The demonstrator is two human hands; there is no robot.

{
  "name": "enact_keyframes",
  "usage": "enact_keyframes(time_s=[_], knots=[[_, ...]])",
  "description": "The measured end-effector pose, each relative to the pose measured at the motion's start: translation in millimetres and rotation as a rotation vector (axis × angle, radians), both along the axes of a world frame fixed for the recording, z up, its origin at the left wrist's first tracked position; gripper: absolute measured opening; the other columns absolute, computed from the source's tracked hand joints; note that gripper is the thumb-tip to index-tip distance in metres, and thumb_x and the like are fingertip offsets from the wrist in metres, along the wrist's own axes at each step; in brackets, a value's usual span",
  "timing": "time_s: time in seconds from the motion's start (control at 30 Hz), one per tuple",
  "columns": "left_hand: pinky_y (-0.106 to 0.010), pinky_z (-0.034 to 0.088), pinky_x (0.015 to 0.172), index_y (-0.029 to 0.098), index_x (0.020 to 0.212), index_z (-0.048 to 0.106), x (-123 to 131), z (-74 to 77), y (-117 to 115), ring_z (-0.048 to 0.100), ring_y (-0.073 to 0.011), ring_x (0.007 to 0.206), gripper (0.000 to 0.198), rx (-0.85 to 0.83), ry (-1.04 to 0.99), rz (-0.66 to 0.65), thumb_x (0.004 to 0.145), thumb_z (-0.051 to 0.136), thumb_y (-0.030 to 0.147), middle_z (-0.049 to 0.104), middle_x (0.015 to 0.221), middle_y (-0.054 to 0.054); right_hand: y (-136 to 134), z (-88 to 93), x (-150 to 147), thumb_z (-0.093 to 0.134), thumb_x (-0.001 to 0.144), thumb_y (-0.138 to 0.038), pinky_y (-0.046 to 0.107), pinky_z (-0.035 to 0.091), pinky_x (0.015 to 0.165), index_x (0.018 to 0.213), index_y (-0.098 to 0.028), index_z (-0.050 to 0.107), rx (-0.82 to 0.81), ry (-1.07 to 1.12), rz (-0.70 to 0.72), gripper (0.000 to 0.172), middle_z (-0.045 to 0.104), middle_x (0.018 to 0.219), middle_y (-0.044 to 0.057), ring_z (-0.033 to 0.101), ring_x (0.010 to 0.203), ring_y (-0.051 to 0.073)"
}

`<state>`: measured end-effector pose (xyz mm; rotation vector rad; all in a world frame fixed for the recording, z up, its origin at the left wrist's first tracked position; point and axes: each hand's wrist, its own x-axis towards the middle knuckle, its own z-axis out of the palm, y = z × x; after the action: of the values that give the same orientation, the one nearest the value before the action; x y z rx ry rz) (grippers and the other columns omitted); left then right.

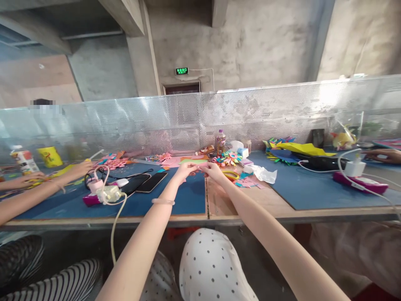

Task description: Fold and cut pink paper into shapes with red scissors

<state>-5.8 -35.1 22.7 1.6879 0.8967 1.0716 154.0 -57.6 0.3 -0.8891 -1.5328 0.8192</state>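
My left hand (pixel 185 171) and my right hand (pixel 212 171) meet over the front middle of the table. Between their closed fingertips is a small piece of pink paper (pixel 203 164), partly hidden by the fingers. Behind them lie stacked sheets of coloured paper (pixel 189 160), pink, green and orange. A multicoloured paper flower (pixel 231 158) sits just past my right hand. Beside that hand rests a yellow looped object (pixel 231 175), perhaps scissor handles, among pink and blue paper scraps (pixel 250 182).
Left of my hands lie a phone (pixel 152 182) and a power strip (pixel 91 200) with cables. A drink bottle (pixel 220 142) stands near the perforated metal screen (pixel 175 121). A co-worker's arms (pixel 46 190) reach in from the left; another person's hand (pixel 384 155) is at far right.
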Motion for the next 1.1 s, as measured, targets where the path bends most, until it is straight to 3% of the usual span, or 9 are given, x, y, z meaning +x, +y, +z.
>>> enact_keyframes(time_s=[0.2,0.3,0.4,0.5,0.57,0.67,0.9,1.0,1.1], knots=[[-0.026,0.048,0.065,0.013,0.082,0.063,-4,-3.0,6,0.063,-0.0148,0.072,0.037,-0.023,-0.012,0.008,0.06,0.075,0.041,0.067,0.082,-0.008,6,-3.5,-5,0.055,0.08,-0.036,0.021,0.04,0.045,0.079,-0.014,0.063,0.016,-0.201,-0.154,0.023,0.063,0.062,0.002,0.05,0.043,0.01],[-0.025,0.049,0.065,0.013,0.083,0.062,-6,-6.0,11,0.063,-0.0142,0.071,0.037,-0.029,-0.026,0.018,0.06,0.075,0.04,0.067,0.08,-0.007,6,-0.5,-5,0.046,0.085,-0.037,0.024,0.041,0.054,0.081,-0.016,0.062,0.037,-0.365,-0.376,0.026,0.064,0.065,0.005,0.056,0.053,0.014],[-0.026,0.049,0.064,0.014,0.084,0.061,-7,-7.4,14,0.063,-0.0148,0.071,0.039,-0.041,-0.03,0.042,0.059,0.076,0.04,0.067,0.081,-0.007,1,9.7,1,0.04,0.087,-0.035,0.026,0.04,0.063,0.095,-0.019,0.059,0.157,-0.45,-0.676,0.026,0.065,0.086,0.009,0.06,0.073,0.018],[-0.026,0.049,0.063,0.014,0.085,0.061,-7,-6.9,13,0.064,-0.0168,0.074,0.04,-0.046,0.007,0.056,0.06,0.075,0.041,0.068,0.084,-0.008,-7,22.0,9,0.033,0.09,-0.037,0.026,0.037,0.063,0.101,-0.019,0.054,0.305,-0.434,-0.803,0.029,0.064,0.09,0.008,0.06,0.076,0.019],[-0.027,0.049,0.063,0.014,0.086,0.061,-6,-6.4,11,0.064,-0.0177,0.075,0.04,-0.045,0.025,0.061,0.06,0.074,0.042,0.068,0.084,-0.009,-14,27.3,11,0.03,0.091,-0.041,0.024,0.034,0.058,0.101,-0.018,0.053,0.349,-0.463,-0.805,0.034,0.064,0.077,0.006,0.059,0.068,0.018],[-0.028,0.048,0.063,0.014,0.084,0.062,-5,-6.4,11,0.064,-0.0175,0.073,0.037,-0.047,0.032,0.045,0.06,0.073,0.04,0.068,0.079,-0.007,-22,26.9,2,0.032,0.091,-0.038,0.022,0.03,0.054,0.103,-0.017,0.053,0.471,-0.651,-0.699,0.032,0.065,0.072,0.006,0.059,0.064,0.017],[-0.026,0.045,0.061,0.014,0.077,0.061,-6,-10.2,21,0.061,-0.016,0.065,0.03,0.004,-0.042,0.051,0.053,0.073,0.027,0.066,0.071,-0.004,-23,7.1,-32,0.031,0.091,-0.026,0.023,0.033,0.054,0.099,-0.019,0.057,0.74,-1.179,-0.381,0.028,0.067,0.09,0.01,0.061,0.069,0.018],[-0.026,0.045,0.059,0.014,0.082,0.062,-8,-9.3,20,0.06,-0.015,0.062,0.033,-0.019,-0.024,0.009,0.055,0.072,0.03,0.065,0.072,-0.004,-17,4.9,-27,0.033,0.091,-0.028,0.025,0.036,0.056,0.101,-0.021,0.056,0.68,-1.157,-0.391,0.026,0.066,0.091,0.009,0.06,0.069,0.019],[-0.028,0.048,0.066,0.015,0.088,0.062,-9,-5.3,11,0.062,-0.0157,0.071,0.036,-0.02,-0.012,-0.02,0.06,0.072,0.035,0.066,0.081,-0.006,-9,8.9,-12,0.034,0.091,-0.031,0.026,0.04,0.061,0.095,-0.02,0.058,0.552,-0.965,-0.521,0.027,0.064,0.086,0.009,0.06,0.075,0.02]])
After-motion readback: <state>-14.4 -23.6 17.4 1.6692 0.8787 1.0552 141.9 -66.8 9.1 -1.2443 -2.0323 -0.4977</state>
